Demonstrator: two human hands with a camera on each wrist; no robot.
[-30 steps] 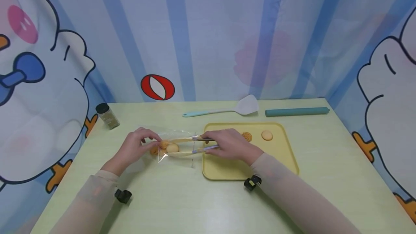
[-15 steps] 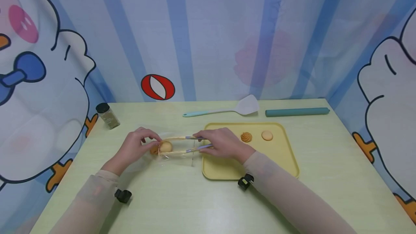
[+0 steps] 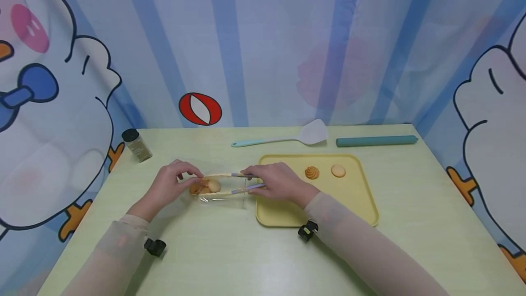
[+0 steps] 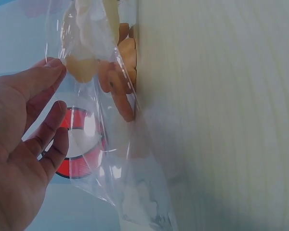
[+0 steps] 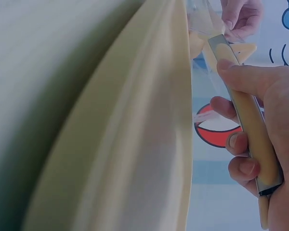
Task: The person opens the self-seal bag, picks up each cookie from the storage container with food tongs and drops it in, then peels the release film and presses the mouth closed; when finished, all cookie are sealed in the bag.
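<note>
My left hand pinches the upper edge of a clear plastic bag between thumb and fingertips. Several cookies lie in the bag near its far end, seen through the film in the left wrist view. A pale round cookie shows there between the arms of the tongs. The tongs, with cream-coloured tips and grips, are held in my right hand, thumb along one arm and fingers round the other. Their arms stand apart and reach into the bag's mouth.
A yellow tray sits right under my right hand, with a swirled cookie and a plain round cookie on it. Behind lie a spatula and a green rolling pin. A black-capped jar stands at the back left.
My right hand has moved left, carrying the tongs deeper into the bag. The pale cookie between the arms has shifted slightly left. My left hand keeps its place at the bag.
</note>
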